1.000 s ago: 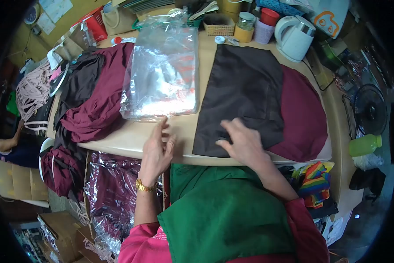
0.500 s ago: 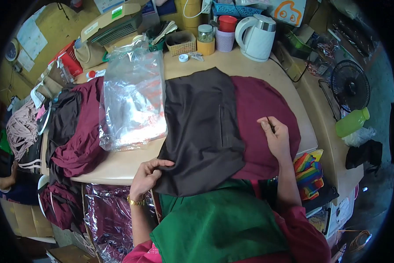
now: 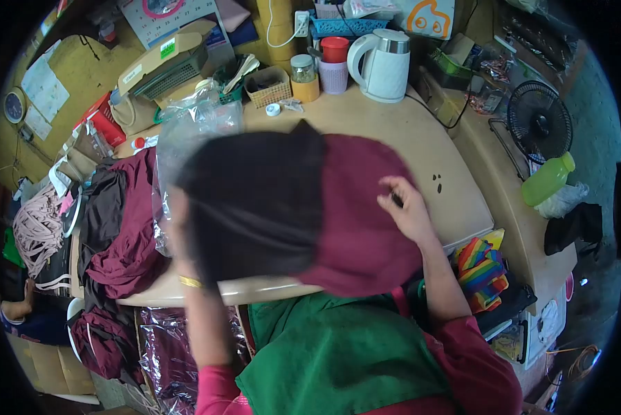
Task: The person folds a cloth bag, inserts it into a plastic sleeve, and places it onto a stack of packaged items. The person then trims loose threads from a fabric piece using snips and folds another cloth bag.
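A cloth piece, black on its left part and maroon on its right (image 3: 362,228), is spread in front of me, its black part blurred by motion. At its left edge is my left hand (image 3: 178,225), smeared and partly hidden, so its fingers cannot be made out. Over the maroon part lies my right hand (image 3: 404,204), fingers curled around a small dark thing I cannot make out. Behind the black part, the clear plastic bags (image 3: 210,114) are partly covered. Further left rests a pile of maroon and black cloth (image 3: 127,235).
A white kettle (image 3: 383,66), a jar (image 3: 302,69) and a wicker basket (image 3: 267,86) line the table's back. Right are a fan (image 3: 540,121), a green bottle (image 3: 549,178) and rainbow cloth (image 3: 480,273). Another person's arm (image 3: 20,304) shows at far left.
The black and maroon cloth has shifted left, now overlapping the plastic bags, and my left hand has moved left and up with its edge. The view has also shifted.
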Demonstrator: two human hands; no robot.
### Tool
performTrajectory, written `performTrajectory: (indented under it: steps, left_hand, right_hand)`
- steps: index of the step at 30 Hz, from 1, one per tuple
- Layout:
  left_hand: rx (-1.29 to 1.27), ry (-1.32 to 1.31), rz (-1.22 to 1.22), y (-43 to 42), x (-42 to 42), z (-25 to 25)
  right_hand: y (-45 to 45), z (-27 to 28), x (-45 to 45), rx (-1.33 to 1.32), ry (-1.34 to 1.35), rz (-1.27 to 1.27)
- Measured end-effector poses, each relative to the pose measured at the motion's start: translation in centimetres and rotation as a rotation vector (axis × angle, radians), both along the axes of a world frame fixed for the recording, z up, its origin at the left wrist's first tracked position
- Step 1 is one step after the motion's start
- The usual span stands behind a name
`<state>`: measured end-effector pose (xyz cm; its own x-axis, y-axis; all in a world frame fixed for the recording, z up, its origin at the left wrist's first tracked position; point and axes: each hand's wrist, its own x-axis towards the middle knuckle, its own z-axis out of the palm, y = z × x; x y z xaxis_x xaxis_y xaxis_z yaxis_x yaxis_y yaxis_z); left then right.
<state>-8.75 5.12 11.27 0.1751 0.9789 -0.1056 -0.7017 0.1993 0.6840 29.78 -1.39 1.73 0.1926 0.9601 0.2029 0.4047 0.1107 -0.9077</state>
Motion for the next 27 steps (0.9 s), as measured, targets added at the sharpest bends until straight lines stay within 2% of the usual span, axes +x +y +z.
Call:
performTrajectory:
  steps: [1,3,5,7,9,10,12,13,14,15,16,17,18,19,20,21,23,24,25,26,27]
  left_hand:
    - [0.111,0.026,0.028,1.6,-0.9,2.9]
    - [0.348,0.131,0.039,3.6,-1.8,9.1]
    - [0.582,0.308,0.002,3.7,-0.8,14.5]
    - [0.789,0.584,-0.104,2.6,1.9,18.6]
    - [0.941,0.944,-0.297,0.8,6.1,20.5]
    - [0.981,1.144,-0.42,0.0,8.3,19.8]
    - [0.998,1.553,-0.675,-1.7,12.3,14.1]
    - [1.1,1.584,-0.503,-2.1,13.2,7.1]
    - [1.308,1.768,-0.408,-2.6,13.6,1.4]
    - [1.196,1.917,-0.507,-3.8,14.0,-1.7]
    - [1.109,2.052,-0.593,-5.1,14.1,-4.0]
    - [1.057,2.061,-0.568,-6.3,13.9,-6.5]
    - [1.028,1.99,-0.505,-7.2,13.9,-7.7]
    - [0.999,1.918,-0.444,-7.7,13.7,-8.0]
    - [1.016,1.92,-0.493,-8.1,13.3,-8.0]
    - [1.035,1.92,-0.542,-8.6,13.1,-6.9]
    - [1.048,1.972,-0.611,-9.0,11.9,-5.6]
    - [1.075,1.914,-0.699,-8.9,11.0,-5.2]
    - [1.103,1.85,-0.79,-8.9,10.6,-4.3]
    - [1.017,1.984,-0.785,-9.1,10.8,-3.0]
    - [1.012,1.982,-0.794,-9.1,10.4,-3.4]
  right_hand:
    - [1.2,-0.2,0.5,0.132,-0.041,-0.123]
    - [2.4,3.4,1.2,0.079,-0.107,-0.18]
    - [5.8,2.0,2.3,0.067,-0.124,-0.151]
    - [8.4,1.0,1.5,0.001,-0.194,-0.118]
    - [11.3,0.4,0.1,-0.04,-0.243,-0.121]
    - [13.4,-0.3,-0.2,-0.099,-0.286,-0.038]
    - [16.5,-1.3,-0.6,-0.15,-0.327,0.063]
    - [17.8,-1.7,-1.1,-0.106,0.027,0.084]
    - [19.6,-3.7,-0.9,0.147,-0.126,0.038]
    - [21.4,-5.9,-0.6,0.391,-0.299,-0.054]
    - [20.5,-3.6,-1.9,0.265,-0.275,-0.083]
    - [18.9,-0.6,-3.2,0.136,-0.256,-0.11]
    - [18.6,-0.5,-3.9,0.135,-0.253,-0.088]
    - [18.3,-0.7,-4.0,0.065,0.012,0.127]
    - [17.7,-1.1,-4.2,-0.013,0.278,0.337]
    - [16.1,-1.0,-4.8,-0.023,0.283,0.355]
    - [12.7,-0.7,-5.9,0.159,-0.605,0.318]
    - [12.5,-1.7,-5.7,0.341,-0.667,0.283]
    - [12.9,-2.5,-5.3,0.337,-0.659,0.29]
    - [13.4,-3.1,-4.9,0.288,-0.628,0.184]
    - [13.4,-2.6,-5.1,0.237,-0.598,0.076]
